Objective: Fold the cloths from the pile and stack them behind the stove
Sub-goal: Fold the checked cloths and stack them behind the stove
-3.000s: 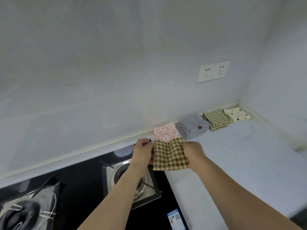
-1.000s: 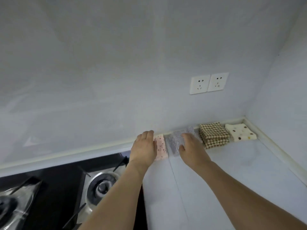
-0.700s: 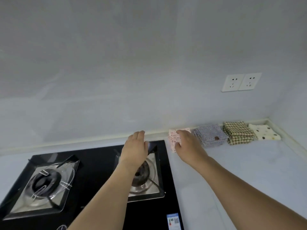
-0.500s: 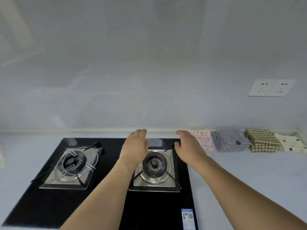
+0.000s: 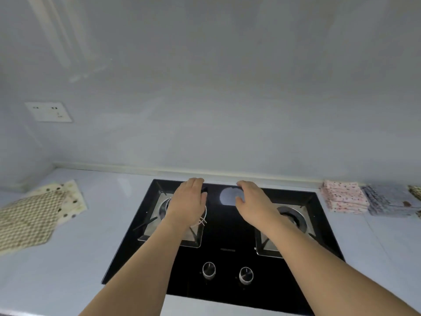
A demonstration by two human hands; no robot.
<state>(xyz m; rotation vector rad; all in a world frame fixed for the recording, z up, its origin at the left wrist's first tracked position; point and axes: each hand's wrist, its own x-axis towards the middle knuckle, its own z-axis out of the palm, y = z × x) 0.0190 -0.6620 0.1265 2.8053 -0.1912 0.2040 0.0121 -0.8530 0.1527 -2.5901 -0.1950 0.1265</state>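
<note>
Both hands were flat and held nothing. The left hand (image 5: 188, 201) and right hand (image 5: 254, 205) hung over the stove (image 5: 224, 236). The pile (image 5: 34, 215) lay far to the left. The folded cloths (image 5: 345, 199) sat to the right.

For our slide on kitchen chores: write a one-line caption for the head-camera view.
Both hands, left and right, hover empty over the gas stove, between unfolded cloths and folded stacks.
</note>
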